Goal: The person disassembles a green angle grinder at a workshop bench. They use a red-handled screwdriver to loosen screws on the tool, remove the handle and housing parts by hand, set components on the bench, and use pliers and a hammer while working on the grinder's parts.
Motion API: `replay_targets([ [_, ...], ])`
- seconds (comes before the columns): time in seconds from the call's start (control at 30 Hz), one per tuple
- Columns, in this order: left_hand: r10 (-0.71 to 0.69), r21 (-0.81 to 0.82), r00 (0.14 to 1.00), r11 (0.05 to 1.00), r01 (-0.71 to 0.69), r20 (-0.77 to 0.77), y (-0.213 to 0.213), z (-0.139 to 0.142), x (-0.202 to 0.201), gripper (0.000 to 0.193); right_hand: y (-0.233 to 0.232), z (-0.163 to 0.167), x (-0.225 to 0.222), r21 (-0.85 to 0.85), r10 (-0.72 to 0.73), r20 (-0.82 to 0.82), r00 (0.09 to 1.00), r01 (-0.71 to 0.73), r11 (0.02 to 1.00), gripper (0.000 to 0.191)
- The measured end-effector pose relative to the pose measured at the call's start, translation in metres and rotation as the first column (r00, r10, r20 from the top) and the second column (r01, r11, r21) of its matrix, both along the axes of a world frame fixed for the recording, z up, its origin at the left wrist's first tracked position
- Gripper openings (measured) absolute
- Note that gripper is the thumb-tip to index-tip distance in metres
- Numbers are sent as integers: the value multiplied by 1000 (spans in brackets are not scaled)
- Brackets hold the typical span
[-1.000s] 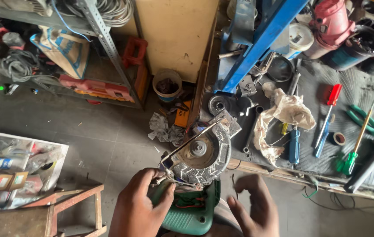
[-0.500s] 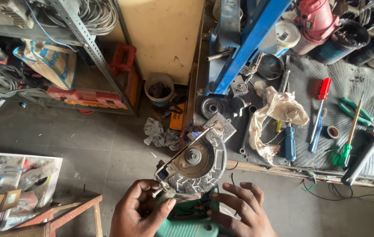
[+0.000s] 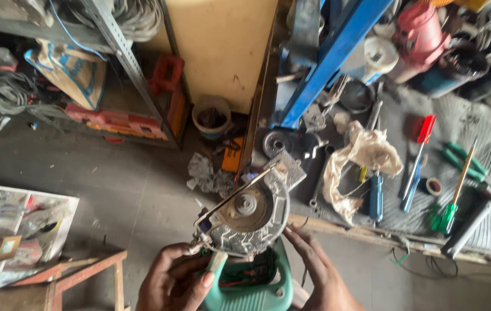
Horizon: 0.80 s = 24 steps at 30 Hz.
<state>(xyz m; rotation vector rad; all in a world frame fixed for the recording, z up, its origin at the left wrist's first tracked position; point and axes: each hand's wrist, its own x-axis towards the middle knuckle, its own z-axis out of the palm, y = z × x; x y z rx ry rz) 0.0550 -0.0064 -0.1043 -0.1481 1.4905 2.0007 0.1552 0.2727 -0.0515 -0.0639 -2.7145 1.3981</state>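
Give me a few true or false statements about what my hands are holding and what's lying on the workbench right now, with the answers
1. Both hands hold a round grey metal tool housing over a green body. True.
2. The left hand is empty and away from the housing. False: its fingers grip the lower left edge.
3. A red-handled screwdriver lies on the bench. True.
4. The crumpled cloth on the bench is bright blue. False: it is cream.
5. The right hand touches the housing's lower right side. True.
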Motion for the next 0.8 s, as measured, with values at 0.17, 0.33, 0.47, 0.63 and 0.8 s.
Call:
replay_targets([
  [0.17, -172, -424, 943, 905, 38, -283, 11, 0, 8, 76, 7, -24, 5, -100, -71, 166, 984, 88, 991, 91],
  [0.33, -255, -658, 914, 752, -18, -316, 24, 41, -8, 74, 19, -51, -2, -71, 49, -85, 995, -55, 996, 82],
  [0.47, -250, -614, 807, 771, -168, -535, 29, 72, -24, 83, 22, -68, -25, -344, -73, 113, 991, 107, 933, 73],
  [0.63, -666, -946, 700, 322, -42, -258, 30, 76, -22, 97, 13, -88, 5, -241, -113, -197, 974, 64, 968, 74],
  [0.8, -754, -949, 595, 311, -48, -278, 39, 72, -16, 99, 14, -113, 21, -229, -155, -215, 964, 104, 968, 70],
])
